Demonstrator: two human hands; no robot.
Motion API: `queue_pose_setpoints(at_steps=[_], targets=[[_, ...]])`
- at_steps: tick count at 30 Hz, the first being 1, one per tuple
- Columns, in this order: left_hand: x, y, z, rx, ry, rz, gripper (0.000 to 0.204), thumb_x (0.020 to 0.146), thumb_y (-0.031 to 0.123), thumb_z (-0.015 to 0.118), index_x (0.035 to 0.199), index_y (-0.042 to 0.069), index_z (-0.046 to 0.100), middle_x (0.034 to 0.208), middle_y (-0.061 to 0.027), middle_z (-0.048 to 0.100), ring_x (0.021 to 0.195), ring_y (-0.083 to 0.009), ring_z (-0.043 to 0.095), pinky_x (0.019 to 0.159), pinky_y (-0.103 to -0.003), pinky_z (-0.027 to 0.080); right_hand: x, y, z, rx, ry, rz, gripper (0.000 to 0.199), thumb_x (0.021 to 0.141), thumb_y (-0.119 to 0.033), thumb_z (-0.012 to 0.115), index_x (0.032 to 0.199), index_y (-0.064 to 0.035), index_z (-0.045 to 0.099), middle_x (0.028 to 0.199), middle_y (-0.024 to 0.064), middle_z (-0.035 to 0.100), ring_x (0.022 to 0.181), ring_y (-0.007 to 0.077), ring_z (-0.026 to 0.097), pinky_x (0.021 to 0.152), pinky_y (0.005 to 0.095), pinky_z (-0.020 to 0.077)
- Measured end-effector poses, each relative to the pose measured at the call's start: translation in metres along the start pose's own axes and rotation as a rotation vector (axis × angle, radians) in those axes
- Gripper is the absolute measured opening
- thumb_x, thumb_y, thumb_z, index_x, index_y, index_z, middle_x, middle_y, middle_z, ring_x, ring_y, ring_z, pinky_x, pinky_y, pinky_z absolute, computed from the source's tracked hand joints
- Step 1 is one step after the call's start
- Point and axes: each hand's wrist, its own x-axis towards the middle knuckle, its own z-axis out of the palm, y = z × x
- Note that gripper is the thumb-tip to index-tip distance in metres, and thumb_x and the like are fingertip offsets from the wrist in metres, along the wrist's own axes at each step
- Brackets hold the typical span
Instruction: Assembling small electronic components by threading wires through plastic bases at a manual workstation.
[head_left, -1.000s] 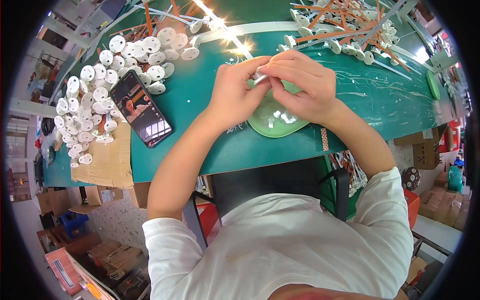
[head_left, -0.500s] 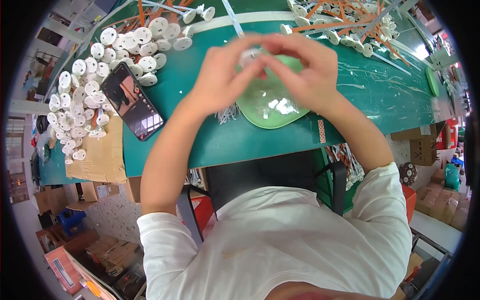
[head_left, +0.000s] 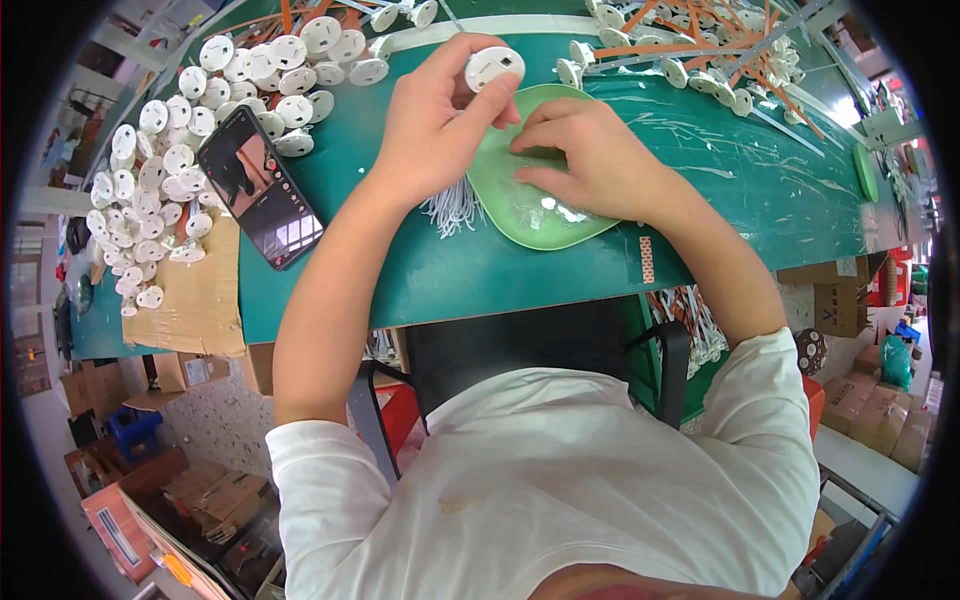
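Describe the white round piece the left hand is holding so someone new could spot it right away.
Start at the green table and find the pale green dish near its front edge. Just above the dish's far rim, the left hand pinches a white round cap. Unlike the heaped white caps to the left, it is lifted in the fingers.

One view only: head-worn fisheye, looking steeply down from above the person's own white-shirted chest [head_left: 560,480] onto the green table [head_left: 720,190] ahead; close over both forearms, rising from the lower edge; straight table edges bent toward the dark round rim
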Motion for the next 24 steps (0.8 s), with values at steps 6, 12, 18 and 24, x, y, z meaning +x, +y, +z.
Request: queue_pose_setpoints(at_steps=[6,12,18,24], targets=[[-0.002,0.001,0.006,0.002,-0.042,-0.005,0.025,0.096,0.017,0.064,0.115,0.002,0.058,0.084,-0.0068,0.071,0.072,-0.0122,0.07,0.065,-0.026,0.055,0.0,-0.006,-0.005,0.016,-0.098,0.05,0.016,0.08,-0.008,0.073,0.094,0.0001,0.073,0.089,0.0151,0.068,0.08,0.0329,0.066,0.075,0.0406,0.0532],[-0.001,0.006,0.006,0.039,-0.032,-0.028,0.025,0.096,0.017,0.064,0.115,0.002,0.059,0.083,-0.008,0.072,0.073,-0.0137,0.072,0.066,-0.027,0.055,-0.001,-0.007,0.0,-0.089,-0.052,-0.034,0.012,0.082,-0.008,0.07,0.09,0.0009,0.072,0.088,0.0147,0.068,0.079,0.0329,0.066,0.072,0.0409,0.0532],[-0.001,0.003,0.007,0.03,-0.031,-0.021,0.026,0.095,0.019,0.066,0.115,0.003,0.059,0.085,-0.0076,0.073,0.074,-0.014,0.072,0.066,-0.027,0.055,-0.001,-0.004,-0.003,-0.159,-0.031,-0.014,0.009,0.08,-0.005,0.067,0.086,0.0006,0.07,0.08,0.0135,0.068,0.07,0.0322,0.065,0.066,0.0404,0.0537],[-0.002,0.004,0.007,0.14,0.014,0.012,0.038,0.086,0.021,0.077,0.117,0.005,0.06,0.089,-0.0062,0.073,0.076,-0.0138,0.07,0.067,-0.027,0.055,-0.001,-0.004,-0.015,-0.045,0.007,0.082,0.011,0.08,-0.003,0.07,0.09,0.0016,0.071,0.077,0.0129,0.07,0.068,0.0217,0.069,0.066,0.0303,0.0551]])
